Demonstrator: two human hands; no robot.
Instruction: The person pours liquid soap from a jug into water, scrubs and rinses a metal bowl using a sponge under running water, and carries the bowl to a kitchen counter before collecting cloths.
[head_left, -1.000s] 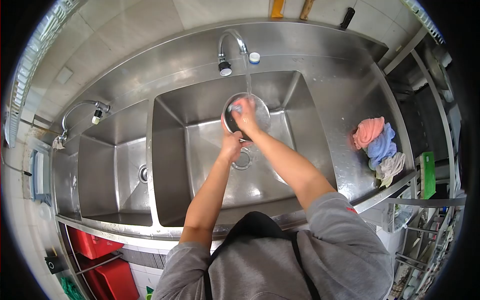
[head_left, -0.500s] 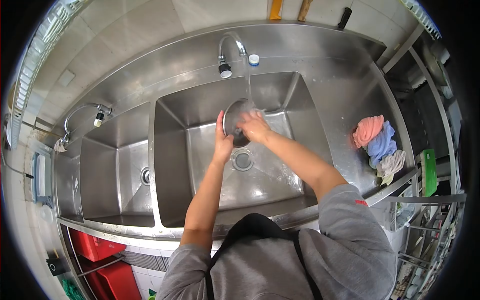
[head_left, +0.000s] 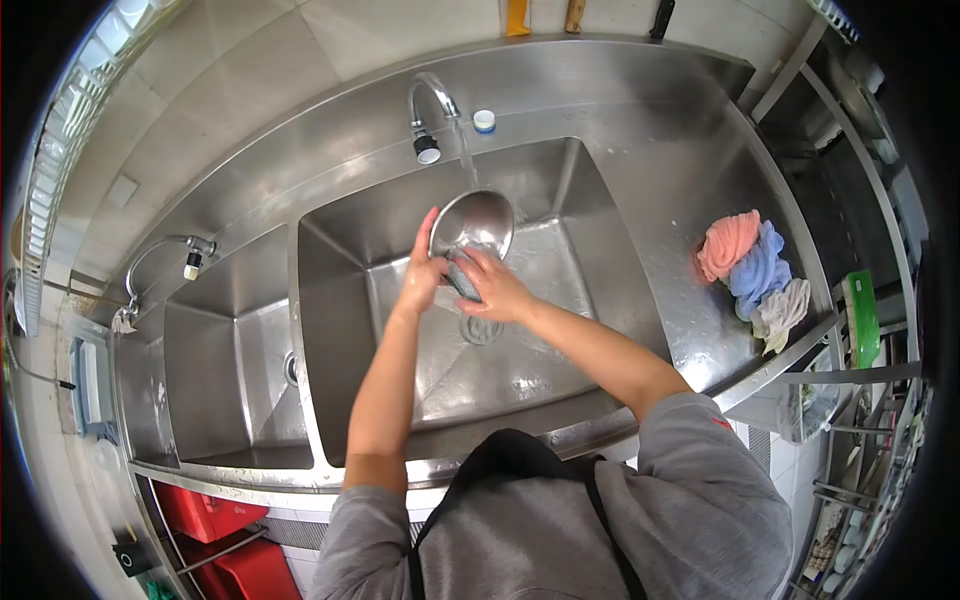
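Observation:
A round metal bowl is tilted in the larger sink basin, its hollow side facing up. My left hand grips it by the left side, thumb over the rim. At its near rim is my right hand, fingers curved round a grey, shiny, rough-looking patch. Whether that is a scouring pad or water on the bowl's wall, I cannot tell. Water from the curved tap falls toward the bowl's far rim. Below the hands is the drain, partly covered.
A smaller basin with its own tap lies to the left. Pink, blue and pale cloths are heaped on the right drainboard. A white and blue cap sits by the tap. Metal racks stand at the right.
My right hand has moved from inside the bowl toward me, to its near rim. The bowl's inside now shows more. The whole view has shifted slightly.

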